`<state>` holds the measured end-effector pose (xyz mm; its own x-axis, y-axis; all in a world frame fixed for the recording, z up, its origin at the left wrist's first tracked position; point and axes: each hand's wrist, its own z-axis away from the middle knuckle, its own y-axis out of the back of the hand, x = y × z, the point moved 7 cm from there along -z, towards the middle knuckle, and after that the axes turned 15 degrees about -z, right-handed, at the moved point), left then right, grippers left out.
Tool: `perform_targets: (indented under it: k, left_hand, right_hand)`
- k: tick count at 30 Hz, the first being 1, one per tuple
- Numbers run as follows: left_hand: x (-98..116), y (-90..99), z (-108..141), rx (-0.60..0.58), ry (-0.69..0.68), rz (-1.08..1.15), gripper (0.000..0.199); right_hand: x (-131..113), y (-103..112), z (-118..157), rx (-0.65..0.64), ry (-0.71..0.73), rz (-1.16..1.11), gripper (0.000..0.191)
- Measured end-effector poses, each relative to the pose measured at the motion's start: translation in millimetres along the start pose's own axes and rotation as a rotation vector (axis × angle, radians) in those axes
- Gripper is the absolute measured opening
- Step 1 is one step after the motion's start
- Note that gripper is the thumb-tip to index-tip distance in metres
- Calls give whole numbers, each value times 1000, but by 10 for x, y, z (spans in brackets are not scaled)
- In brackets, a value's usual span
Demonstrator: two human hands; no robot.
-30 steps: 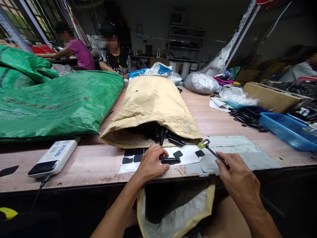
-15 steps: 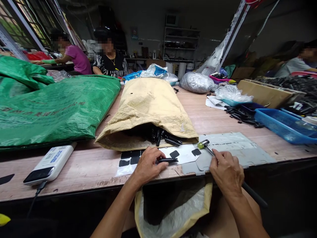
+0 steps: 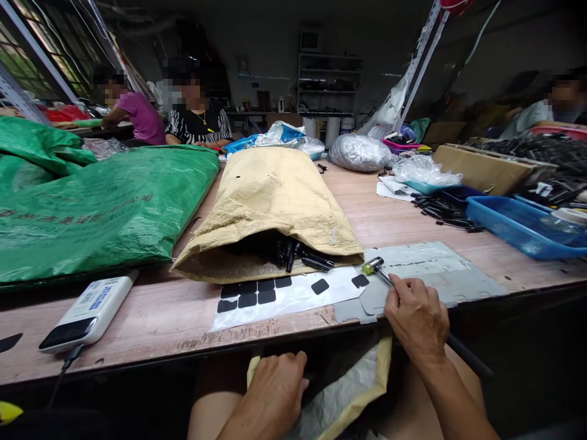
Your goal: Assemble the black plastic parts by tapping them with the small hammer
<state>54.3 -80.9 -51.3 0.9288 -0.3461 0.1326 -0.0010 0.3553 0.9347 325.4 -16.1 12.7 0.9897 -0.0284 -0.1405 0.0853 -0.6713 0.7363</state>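
My right hand (image 3: 417,315) is closed round the handle of a small hammer (image 3: 373,266). The hammer's yellow-green and dark head rests over the grey board (image 3: 440,269) near the table's front edge. Below that edge, my left hand (image 3: 277,385) is at the mouth of an open yellow sack (image 3: 385,373) by my lap. Its fingers are curled, and whatever they hold, if anything, is hidden. On the table a white sheet (image 3: 293,302) bears several black rounded-square pieces (image 3: 247,299). Behind it, black plastic parts (image 3: 316,261) spill from the mouth of a large tan sack (image 3: 279,189).
A green sack (image 3: 105,208) lies at left, with a white power bank (image 3: 89,311) and its cable before it. At right are a blue tray (image 3: 518,223), loose black parts (image 3: 444,214) and a bagged bundle (image 3: 360,153). Several people sit at tables beyond.
My left hand has moved from the white sheet, where it held a black plastic part, down to the sack below the table edge. The right hand stays with the hammer.
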Motion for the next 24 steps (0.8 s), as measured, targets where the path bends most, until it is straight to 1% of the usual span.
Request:
perform_targets:
  k: [2,3,5,7,8,10,12,13,14,15,18,21,24]
  left_hand:
    - [7,8,-6,-12,-16,7,21]
    - [36,68,3,-7,-52,39,20]
    - [117,278,18,18,-148,126,18]
    - [188,569,-25,74,-243,198,15]
    - [199,729,-87,123,-266,214,15]
    - [153,1041,-294,270,-248,194,16]
    - [46,1301,-561,444,-162,98,19]
    - [-5,1389,-696,507,-122,33,20]
    - [-46,1446,-827,543,-95,-31,21]
    - [-76,1473,-946,552,-83,-89,20]
    - [-123,1468,-1178,528,-87,-195,17]
    - [-141,1451,-1222,537,-89,-214,16]
    - [-149,1417,-1213,516,-93,-192,16]
  right_hand:
    - [1,0,-1,-5,-1,-3,32]
    - [1,-2,-2,-8,-1,-6,32]
    - [3,-8,-2,-13,-3,-12,32]
    - [5,-16,0,-15,-3,-19,33]
    - [6,-20,2,-16,-3,-21,34]
    - [7,-25,5,-14,-3,-19,34]
    - [4,-22,6,-14,-2,-11,34]
    - [1,-19,4,-15,-1,-6,33]
    - [-4,-14,2,-17,1,-2,33]
    - [-10,-9,-1,-19,3,0,32]
    - [-26,8,-15,-22,5,-4,32]
    - [-34,11,-24,-20,2,-15,32]
    - [-31,6,-23,-12,-2,-23,32]
